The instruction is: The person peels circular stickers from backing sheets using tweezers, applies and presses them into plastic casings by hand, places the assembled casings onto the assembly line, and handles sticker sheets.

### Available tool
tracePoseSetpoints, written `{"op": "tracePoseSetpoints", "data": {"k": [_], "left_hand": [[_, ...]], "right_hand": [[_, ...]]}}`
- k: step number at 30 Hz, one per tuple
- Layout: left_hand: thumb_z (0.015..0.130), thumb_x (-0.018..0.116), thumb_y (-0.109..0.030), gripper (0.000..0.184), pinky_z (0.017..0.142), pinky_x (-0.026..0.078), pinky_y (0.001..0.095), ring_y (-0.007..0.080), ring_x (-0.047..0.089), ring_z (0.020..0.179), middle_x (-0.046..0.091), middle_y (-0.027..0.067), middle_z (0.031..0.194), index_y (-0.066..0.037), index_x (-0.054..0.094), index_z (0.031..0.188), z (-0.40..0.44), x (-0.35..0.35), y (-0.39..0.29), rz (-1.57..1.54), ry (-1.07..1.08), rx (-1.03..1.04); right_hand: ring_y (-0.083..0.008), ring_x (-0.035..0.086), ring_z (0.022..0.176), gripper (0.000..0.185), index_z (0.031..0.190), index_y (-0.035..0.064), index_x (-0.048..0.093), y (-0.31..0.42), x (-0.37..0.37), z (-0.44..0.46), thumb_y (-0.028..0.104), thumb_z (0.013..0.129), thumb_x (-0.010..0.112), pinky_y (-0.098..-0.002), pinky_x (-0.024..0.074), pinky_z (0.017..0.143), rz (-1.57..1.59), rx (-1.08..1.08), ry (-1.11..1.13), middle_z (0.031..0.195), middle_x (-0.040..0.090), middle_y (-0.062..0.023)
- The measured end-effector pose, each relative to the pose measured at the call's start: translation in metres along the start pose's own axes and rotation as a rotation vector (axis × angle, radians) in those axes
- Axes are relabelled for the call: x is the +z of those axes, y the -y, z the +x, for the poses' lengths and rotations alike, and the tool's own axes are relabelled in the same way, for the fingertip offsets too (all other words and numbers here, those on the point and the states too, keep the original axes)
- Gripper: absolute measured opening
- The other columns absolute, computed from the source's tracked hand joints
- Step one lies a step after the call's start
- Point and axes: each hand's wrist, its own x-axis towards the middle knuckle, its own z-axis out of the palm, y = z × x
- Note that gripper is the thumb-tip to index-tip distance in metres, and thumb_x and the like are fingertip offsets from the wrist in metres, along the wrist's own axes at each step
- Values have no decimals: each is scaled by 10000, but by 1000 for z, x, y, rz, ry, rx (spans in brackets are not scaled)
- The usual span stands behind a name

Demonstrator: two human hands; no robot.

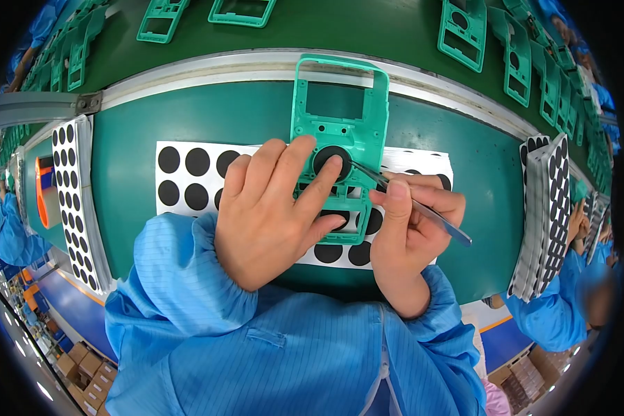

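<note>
A green plastic housing [374,132] lies on sheets of round black stickers [176,173] in front of me. My left hand [267,208] rests over its left side, fingers spread, the index fingertip on a black disc [324,166] in the round recess. My right hand [412,222] is closed around metal tweezers [442,223], whose tips reach the right edge of the disc. Part of the housing's lower left side is hidden under my left hand.
Stacks of sticker sheets stand at the left [76,201] and right [544,215]. Beyond the metal rail [208,75], more green housings [462,35] lie on a dark green surface. An orange object [46,197] is at far left. Co-workers in blue sit at both sides.
</note>
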Motion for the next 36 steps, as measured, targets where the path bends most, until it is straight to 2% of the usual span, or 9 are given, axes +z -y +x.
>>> {"op": "tracePoseSetpoints", "data": {"k": [1, 2, 4, 11, 16, 23, 25, 31, 36], "left_hand": [[628, 660, -312, 534, 790, 342, 395, 302, 423, 973, 434, 117, 1135, -138, 538, 1117, 0, 1, 0, -1, 0, 0], [627, 658, -316, 533, 789, 342, 395, 301, 423, 967, 437, 115, 1124, -137, 540, 1115, 1, 2, 0, 1, -8, 0], [627, 656, -320, 532, 788, 343, 395, 301, 424, 961, 441, 112, 1112, -136, 542, 1112, 2, 3, 0, 2, -16, -3], [623, 654, -322, 516, 783, 347, 389, 300, 422, 960, 447, 101, 1065, -135, 556, 1094, 5, 4, 1, 6, -32, 2], [628, 638, -348, 511, 770, 350, 383, 287, 427, 954, 456, 92, 1040, -141, 561, 1089, 5, 7, 3, 35, -59, 18], [633, 617, -385, 511, 748, 352, 371, 268, 436, 936, 469, 71, 1008, -176, 558, 1096, 6, 5, 7, 100, -42, 59], [632, 616, -387, 511, 751, 352, 371, 268, 435, 937, 469, 69, 1007, -180, 558, 1095, 7, 5, 7, 99, -41, 61], [618, 652, -331, 507, 771, 354, 382, 293, 421, 941, 453, 93, 1027, -185, 559, 1094, 7, 7, 9, -31, -51, 58], [571, 688, -284, 529, 767, 356, 375, 281, 412, 954, 452, 97, 1055, -212, 571, 1082, 5, 5, 5, 32, -37, 69]], "right_hand": [[-147, 568, 665, 186, 887, -28, 335, 0, -1, 0, 29, 831, 503, -224, 536, 566, -30, -20, 17, 813, 502, -161], [-147, 568, 665, 186, 887, -28, 335, -1, -1, -1, 29, 831, 503, -224, 536, 566, -31, -20, 18, 813, 502, -161], [-96, 520, 608, 221, 894, 1, 365, -2, -1, -3, -33, 786, 555, -171, 412, 490, -19, -45, 6, 843, 547, -176], [-136, 547, 635, 241, 904, 8, 401, -8, -1, -6, -31, 763, 593, -207, 426, 487, -134, -187, 30, 839, 561, -195], [-187, 514, 582, 194, 830, 11, 502, -7, -1, -5, -12, 711, 654, -248, 406, 468, -258, -349, 84, 830, 571, -169], [-195, 481, 551, 182, 786, -1, 515, -7, -4, -5, -18, 685, 666, -255, 382, 458, -256, -365, 72, 819, 580, -145], [-199, 473, 549, 175, 764, -6, 515, -9, -4, -7, -25, 677, 666, -260, 380, 462, -161, -298, 35, 810, 583, -142], [-216, 485, 549, 163, 767, -6, 505, -1, -3, -3, -33, 694, 648, -259, 384, 459, -262, -301, 95, 784, 581, -138], [-198, 480, 539, 172, 809, 8, 498, -5, -7, -3, -71, 709, 613, -258, 391, 459, -191, -267, 74, 794, 583, -147]]}}
